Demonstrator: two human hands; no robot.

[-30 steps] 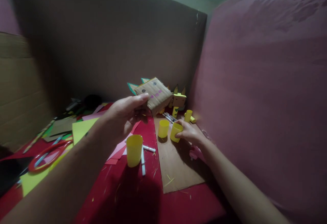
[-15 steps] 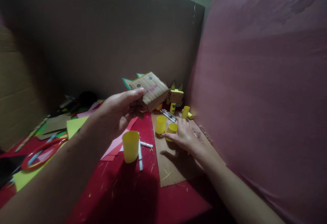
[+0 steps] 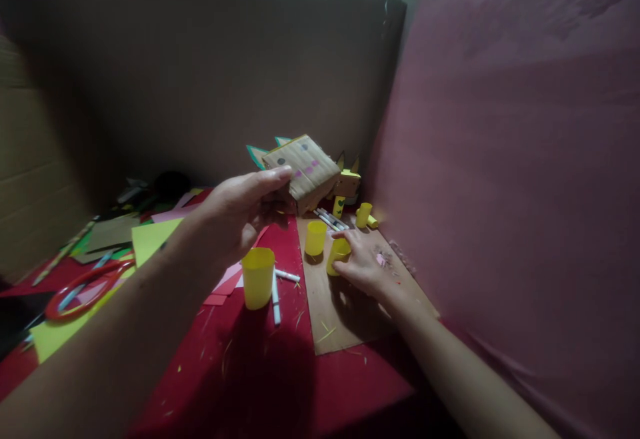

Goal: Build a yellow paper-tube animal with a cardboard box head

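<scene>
My left hand (image 3: 245, 209) is closed on a small cardboard box (image 3: 323, 169) held tilted above the table. Drawn eyes and pink marks show on its front, and teal-edged paper ears rise from its top. Low over a cardboard sheet (image 3: 327, 322), the thumb and fingers of my right hand (image 3: 367, 265) close round a yellow paper tube (image 3: 336, 257). A second yellow tube (image 3: 315, 242) stands upright just left of it. Another, larger yellow tube (image 3: 259, 282) stands on the red table surface, nearer to me.
White markers (image 3: 277, 299) lie by the nearest tube, with several more pens (image 3: 330, 217) farther back. Behind stands a cardboard figure (image 3: 347, 185) with ears, near another yellow tube (image 3: 364, 215). Red-handled scissors (image 3: 63, 312) and coloured paper (image 3: 155, 239) cover the left. A pink wall (image 3: 510, 172) bounds the right.
My right hand's fingers have drawn in round the yellow tube, where the hand was spread beside it before. The cardboard box in my left hand has shifted slightly right and up in view.
</scene>
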